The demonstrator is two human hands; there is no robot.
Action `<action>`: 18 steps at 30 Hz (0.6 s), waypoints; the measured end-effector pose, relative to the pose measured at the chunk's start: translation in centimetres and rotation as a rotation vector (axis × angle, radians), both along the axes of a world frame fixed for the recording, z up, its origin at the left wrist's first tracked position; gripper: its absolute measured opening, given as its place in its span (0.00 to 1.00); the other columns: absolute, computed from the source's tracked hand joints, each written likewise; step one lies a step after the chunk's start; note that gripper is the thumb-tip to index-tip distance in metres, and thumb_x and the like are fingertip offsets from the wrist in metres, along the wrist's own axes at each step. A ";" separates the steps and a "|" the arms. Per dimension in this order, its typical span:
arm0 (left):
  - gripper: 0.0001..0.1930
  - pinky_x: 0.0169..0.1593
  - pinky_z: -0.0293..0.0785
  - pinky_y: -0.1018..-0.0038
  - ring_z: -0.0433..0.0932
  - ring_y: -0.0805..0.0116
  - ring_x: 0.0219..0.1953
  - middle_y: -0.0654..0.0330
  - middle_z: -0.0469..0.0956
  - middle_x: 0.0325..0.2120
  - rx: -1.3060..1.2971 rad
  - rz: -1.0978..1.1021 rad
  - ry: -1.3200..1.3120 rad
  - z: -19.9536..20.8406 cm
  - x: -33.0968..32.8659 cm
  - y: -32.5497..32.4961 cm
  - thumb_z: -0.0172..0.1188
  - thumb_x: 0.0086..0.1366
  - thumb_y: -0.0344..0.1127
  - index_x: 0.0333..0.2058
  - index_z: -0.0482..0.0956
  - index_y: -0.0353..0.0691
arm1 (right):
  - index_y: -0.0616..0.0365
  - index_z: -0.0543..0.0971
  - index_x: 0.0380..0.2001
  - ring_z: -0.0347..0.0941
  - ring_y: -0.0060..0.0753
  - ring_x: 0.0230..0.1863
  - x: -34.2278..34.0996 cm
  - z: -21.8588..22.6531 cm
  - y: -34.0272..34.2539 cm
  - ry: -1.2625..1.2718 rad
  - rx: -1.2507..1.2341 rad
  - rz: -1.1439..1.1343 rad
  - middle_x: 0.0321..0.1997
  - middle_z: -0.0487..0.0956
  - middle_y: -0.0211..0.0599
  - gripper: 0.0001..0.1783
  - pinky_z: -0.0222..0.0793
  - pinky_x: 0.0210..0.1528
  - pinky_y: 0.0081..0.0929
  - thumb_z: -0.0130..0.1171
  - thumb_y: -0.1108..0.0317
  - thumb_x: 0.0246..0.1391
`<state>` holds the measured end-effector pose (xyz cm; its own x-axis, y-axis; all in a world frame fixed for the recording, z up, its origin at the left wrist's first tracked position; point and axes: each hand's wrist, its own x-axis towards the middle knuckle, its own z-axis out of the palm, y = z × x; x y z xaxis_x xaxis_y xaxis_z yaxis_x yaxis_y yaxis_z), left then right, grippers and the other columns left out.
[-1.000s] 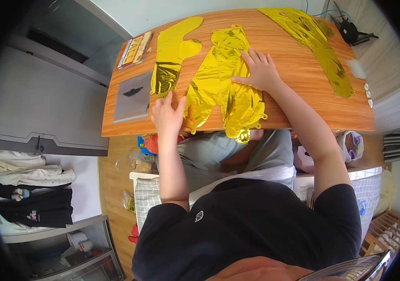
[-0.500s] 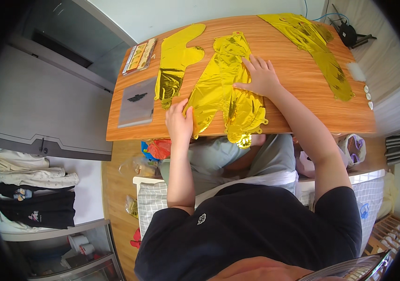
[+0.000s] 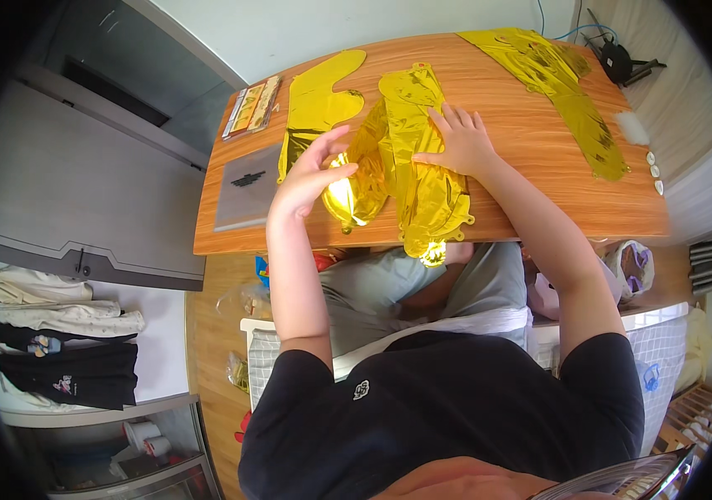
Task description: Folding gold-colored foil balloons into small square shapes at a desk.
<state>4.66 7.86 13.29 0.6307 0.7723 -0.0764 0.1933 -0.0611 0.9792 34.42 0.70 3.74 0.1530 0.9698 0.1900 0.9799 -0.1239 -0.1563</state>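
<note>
A flat gold foil balloon (image 3: 422,179) lies in the middle of the wooden table, its lower end hanging past the near edge. My right hand (image 3: 462,146) rests on its right part, fingers spread flat. At its left side, a leg of the foil is bent up into a shiny curved fold. My left hand (image 3: 310,177) is beside this fold, thumb and fingers apart, with the thumb against or just over the foil. A second gold foil balloon (image 3: 322,96) lies beyond my left hand, partly hidden by it. Another gold foil balloon (image 3: 552,79) stretches along the table's right side.
On the left of the table (image 3: 506,200) are a translucent grey pouch (image 3: 243,187) and a flat pack of printed cards (image 3: 252,107). Small white round pieces (image 3: 654,172) line the right edge. A black stand-like object (image 3: 618,62) with a blue cable is at the back right.
My left hand has moved up and turned over beside the balloon. The balloon's left leg, flat before, is now curled up toward the middle. My right hand stays in place.
</note>
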 end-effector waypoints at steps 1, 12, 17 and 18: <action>0.40 0.65 0.66 0.69 0.71 0.66 0.60 0.54 0.73 0.57 0.032 -0.096 -0.019 0.5 1.0 0.0 0.71 0.62 0.31 0.71 0.64 0.44 | 0.47 0.56 0.77 0.48 0.52 0.80 0.1 0.0 -0.1 0.000 0.001 -0.005 0.80 0.56 0.50 0.67 0.41 0.78 0.61 0.50 0.12 0.45; 0.23 0.54 0.78 0.70 0.79 0.69 0.50 0.58 0.74 0.55 0.083 -0.079 -0.339 -8.3 9.3 3.0 0.59 0.73 0.36 0.64 0.70 0.41 | 0.45 0.51 0.78 0.50 0.51 0.80 3.1 -4.3 2.8 -0.229 -0.006 -0.022 0.80 0.55 0.50 0.54 0.47 0.77 0.61 0.63 0.41 0.56; 0.18 0.62 0.71 0.62 0.76 0.52 0.56 0.52 0.77 0.52 0.914 -0.109 0.260 -9.7 6.6 4.3 0.61 0.71 0.37 0.58 0.76 0.41 | 0.46 0.47 0.78 0.48 0.50 0.80 0.9 -2.2 1.1 -0.145 -0.027 0.044 0.80 0.54 0.48 0.65 0.49 0.76 0.61 0.76 0.46 0.45; 0.19 0.64 0.69 0.60 0.74 0.51 0.58 0.52 0.77 0.53 0.912 -0.177 0.236 -9.5 6.9 4.2 0.62 0.70 0.38 0.58 0.76 0.41 | 0.45 0.46 0.78 0.48 0.50 0.80 0.9 -1.9 0.8 -0.118 -0.012 0.031 0.80 0.53 0.48 0.67 0.49 0.77 0.61 0.78 0.47 0.43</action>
<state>11.53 12.10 3.76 0.7892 0.4924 0.3671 0.2944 -0.8278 0.4775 35.31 1.51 1.86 0.1000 0.9760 0.1936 0.9948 -0.0945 -0.0379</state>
